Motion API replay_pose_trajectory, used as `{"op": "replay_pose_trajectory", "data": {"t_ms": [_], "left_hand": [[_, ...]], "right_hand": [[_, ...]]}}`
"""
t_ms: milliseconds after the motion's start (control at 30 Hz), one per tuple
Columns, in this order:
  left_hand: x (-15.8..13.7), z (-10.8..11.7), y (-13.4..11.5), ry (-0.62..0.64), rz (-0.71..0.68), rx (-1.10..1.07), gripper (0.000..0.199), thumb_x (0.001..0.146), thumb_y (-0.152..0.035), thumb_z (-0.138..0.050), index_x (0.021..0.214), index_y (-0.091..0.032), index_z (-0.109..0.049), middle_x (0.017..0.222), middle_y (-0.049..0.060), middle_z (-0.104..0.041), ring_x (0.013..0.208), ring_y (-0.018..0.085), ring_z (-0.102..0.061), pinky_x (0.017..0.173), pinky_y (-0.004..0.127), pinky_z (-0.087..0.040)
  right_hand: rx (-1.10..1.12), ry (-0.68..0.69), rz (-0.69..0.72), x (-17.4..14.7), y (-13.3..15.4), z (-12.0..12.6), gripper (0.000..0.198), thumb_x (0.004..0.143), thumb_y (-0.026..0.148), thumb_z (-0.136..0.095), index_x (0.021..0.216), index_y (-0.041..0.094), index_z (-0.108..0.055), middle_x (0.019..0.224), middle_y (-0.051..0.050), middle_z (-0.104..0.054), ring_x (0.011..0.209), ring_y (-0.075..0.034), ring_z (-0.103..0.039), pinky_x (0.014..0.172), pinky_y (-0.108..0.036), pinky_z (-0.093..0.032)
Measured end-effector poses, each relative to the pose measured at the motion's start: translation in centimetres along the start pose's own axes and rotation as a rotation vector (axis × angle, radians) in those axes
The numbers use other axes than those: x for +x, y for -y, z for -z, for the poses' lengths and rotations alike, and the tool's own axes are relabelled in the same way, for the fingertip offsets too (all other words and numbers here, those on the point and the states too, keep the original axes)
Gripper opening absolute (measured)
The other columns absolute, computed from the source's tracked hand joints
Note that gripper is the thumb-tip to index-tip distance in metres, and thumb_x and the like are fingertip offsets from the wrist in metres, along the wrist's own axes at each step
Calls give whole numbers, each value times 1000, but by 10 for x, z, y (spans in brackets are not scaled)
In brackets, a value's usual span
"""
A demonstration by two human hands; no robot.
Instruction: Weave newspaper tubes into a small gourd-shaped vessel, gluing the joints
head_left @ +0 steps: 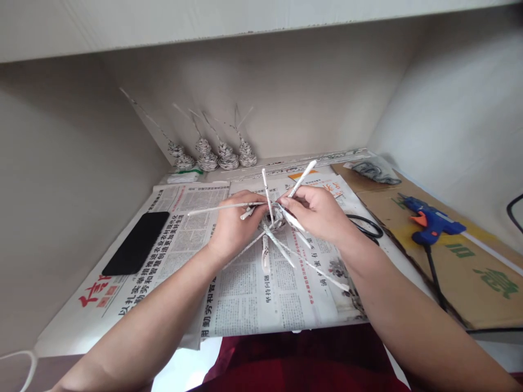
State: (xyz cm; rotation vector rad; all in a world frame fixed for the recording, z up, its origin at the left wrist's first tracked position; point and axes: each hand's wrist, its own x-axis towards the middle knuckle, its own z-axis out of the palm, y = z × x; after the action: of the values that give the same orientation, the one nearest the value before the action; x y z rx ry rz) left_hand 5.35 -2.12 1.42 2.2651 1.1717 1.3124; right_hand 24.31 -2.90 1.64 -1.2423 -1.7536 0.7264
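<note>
A small woven piece of rolled newspaper sticks (274, 219) is between my two hands, over the newspaper sheets (241, 305). Several stick ends fan out from it, some upward and some toward me. My left hand (241, 220) is closed on the piece's left side, with a long thin paper stick (216, 207) running out leftward past the fingers. The thumb and fingers of my right hand (312, 209) pinch a paper stick (303, 178) that points up and right. My fingers partly cover the woven middle.
A black phone (137, 243) lies at the left. Several gourd-shaped paper weavings (227, 156) stand against the back wall, beside long paper sticks (302, 163). At the right, a blue glue gun (435, 220) rests on cardboard (482, 272), near a plastic bag (373, 172) and black cable (370, 224).
</note>
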Motion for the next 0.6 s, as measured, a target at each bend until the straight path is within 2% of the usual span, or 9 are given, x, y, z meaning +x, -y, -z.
{"op": "replay_pose_trajectory", "data": {"t_ms": [67, 200, 400, 500, 600], "left_hand": [[0, 1, -3, -4, -27, 42, 9, 83, -20, -65, 86, -20, -73, 84, 4, -73, 77, 16, -67, 75, 30, -53], [-1, 2, -6, -10, -32, 67, 9, 83, -20, -65, 85, -20, -73, 83, 4, -73, 76, 16, -66, 73, 28, -52], [-3, 1, -11, -10, 15, 41, 6, 79, -18, -68, 81, -20, -73, 79, 2, -72, 70, 15, -66, 67, 26, -51], [-4, 4, -12, -16, 12, 99, 7, 77, -15, -66, 77, -20, -72, 76, 1, -71, 68, 15, -65, 65, 26, -50], [-3, 6, -12, -4, 2, 169, 9, 77, -13, -65, 77, -20, -71, 76, 1, -71, 70, 15, -64, 66, 27, -49]], "right_hand": [[-59, 4, 26, -2, 3, 1, 15, 88, 32, -59, 88, 20, -69, 81, -3, -72, 68, -16, -64, 61, -29, -50], [-203, -54, 68, -4, 10, 3, 15, 86, 29, -60, 75, 20, -65, 69, 0, -67, 59, -13, -58, 57, -28, -43], [-203, -66, 113, -2, 12, -2, 20, 86, 30, -60, 69, 19, -60, 60, 3, -59, 52, -11, -50, 53, -26, -36], [-205, -41, 119, -2, 12, -2, 19, 86, 30, -59, 71, 19, -63, 60, 2, -60, 54, -11, -51, 56, -26, -37], [-227, 10, 132, -1, 12, -3, 15, 86, 23, -57, 76, 19, -68, 67, 1, -65, 61, -13, -57, 61, -26, -39]]}}
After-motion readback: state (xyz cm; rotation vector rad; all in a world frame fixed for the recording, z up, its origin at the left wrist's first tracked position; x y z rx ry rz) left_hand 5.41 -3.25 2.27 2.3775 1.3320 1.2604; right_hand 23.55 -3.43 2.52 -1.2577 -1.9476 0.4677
